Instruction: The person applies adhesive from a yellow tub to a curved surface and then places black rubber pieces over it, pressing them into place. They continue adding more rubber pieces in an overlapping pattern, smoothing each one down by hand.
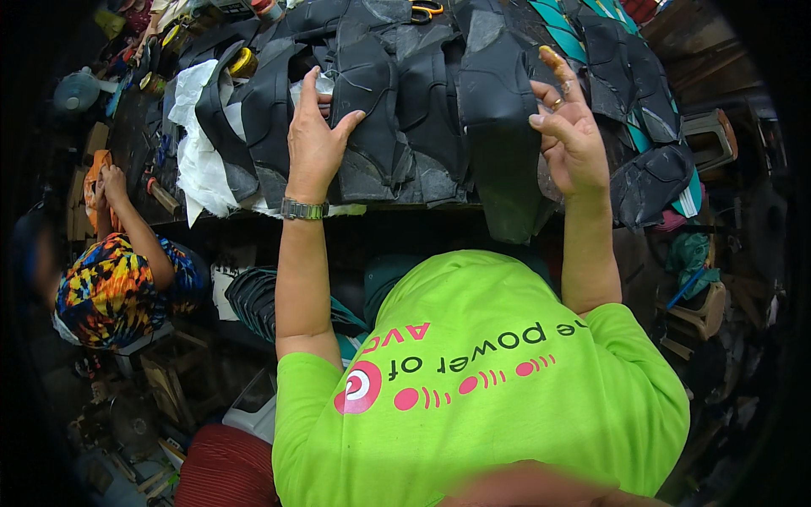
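Note:
Black shoe-upper pieces (367,110) lie in an overlapping row across the dark worktable. My left hand (314,148), with a metal watch at the wrist, rests among them; its thumb and index finger are spread, its other fingertips partly hidden. At the right, a larger black piece (498,110) hangs over the table's front edge. My right hand (570,139) is at that piece's right edge, thumb and fingers apart. Yellowish residue marks its fingertips, and it wears a ring. I cannot make out any grip on the piece.
Orange-handled scissors (427,10) lie at the back. White sheeting (198,144) and a yellow tin (243,62) are at the left. Teal-edged pieces (560,29) lie back right. A co-worker in a patterned top (118,287) sits left; a plastic stool (710,139) stands right.

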Tool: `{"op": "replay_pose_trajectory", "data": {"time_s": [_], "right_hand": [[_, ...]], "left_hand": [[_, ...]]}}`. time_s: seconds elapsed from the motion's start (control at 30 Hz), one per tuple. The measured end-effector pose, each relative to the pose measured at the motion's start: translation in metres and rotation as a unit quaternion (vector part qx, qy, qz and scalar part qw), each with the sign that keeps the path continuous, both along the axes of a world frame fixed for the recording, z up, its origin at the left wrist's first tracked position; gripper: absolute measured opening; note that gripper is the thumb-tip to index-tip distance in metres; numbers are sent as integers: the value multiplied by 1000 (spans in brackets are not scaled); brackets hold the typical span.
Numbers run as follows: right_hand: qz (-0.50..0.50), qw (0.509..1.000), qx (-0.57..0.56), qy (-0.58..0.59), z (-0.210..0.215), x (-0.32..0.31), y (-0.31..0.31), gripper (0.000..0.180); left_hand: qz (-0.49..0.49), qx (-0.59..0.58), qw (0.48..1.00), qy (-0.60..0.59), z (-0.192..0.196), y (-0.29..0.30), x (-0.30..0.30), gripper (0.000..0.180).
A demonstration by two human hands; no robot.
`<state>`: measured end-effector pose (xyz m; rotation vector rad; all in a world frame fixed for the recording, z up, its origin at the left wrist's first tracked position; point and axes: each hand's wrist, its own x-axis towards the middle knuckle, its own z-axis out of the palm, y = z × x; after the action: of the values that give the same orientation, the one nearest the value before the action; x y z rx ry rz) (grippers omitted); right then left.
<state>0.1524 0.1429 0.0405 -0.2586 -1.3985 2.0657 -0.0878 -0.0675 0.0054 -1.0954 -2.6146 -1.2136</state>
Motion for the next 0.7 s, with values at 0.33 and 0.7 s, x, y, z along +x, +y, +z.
{"op": "replay_pose_trajectory", "data": {"time_s": [0.33,0.7], "right_hand": [[-30,999,-13,-12,-5,5,8,84],[-104,994,20,22,-3,18,30,79]], "left_hand": [[-11,38,998,54,7,-7,5,76],[-136,0,991,12,-16,55,95,89]]}}
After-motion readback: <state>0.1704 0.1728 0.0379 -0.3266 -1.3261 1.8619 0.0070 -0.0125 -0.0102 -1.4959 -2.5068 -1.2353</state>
